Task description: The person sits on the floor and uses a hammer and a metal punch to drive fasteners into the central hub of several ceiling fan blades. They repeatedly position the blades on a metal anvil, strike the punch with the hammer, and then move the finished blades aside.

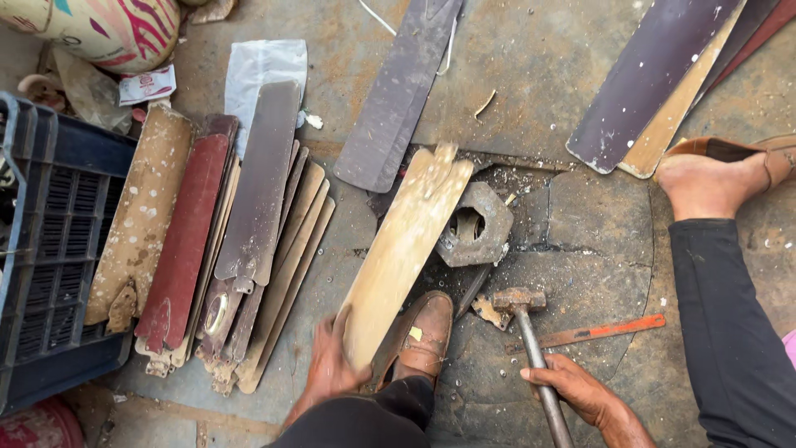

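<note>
Tan, scuffed fan blade [404, 249] in my left hand [330, 371], fingers wrapped round its narrow end near 6 o'clock; blade slants up toward 12, wide notched end blurred, lying over a grey hexagonal metal block [478, 226] with a hole in it. Paint worn, brownish streaks along the length. My right hand [578, 390] is closed round the steel handle of a hammer [529, 332], rusty head resting on the concrete floor [580, 274] just right of the block. My brown shoe [423, 336] sits between both hands, touching the blade's lower edge. Orange flat strip [590, 333] lies at 4 o'clock of the hammer head.

Stack of other blades [224, 249], maroon, grey, cream, at 9 o'clock beside a dark blue plastic crate [58, 249]. Clear plastic bag [261, 70] under the stack's top, at 11. Small white packet with red label [147, 85] at 10–11. Cream sack with pink stripes [108, 29] in the top-left corner. More long blades [655, 79] at 1–2 o'clock; my other foot in a sandal [721, 174] beside them.
</note>
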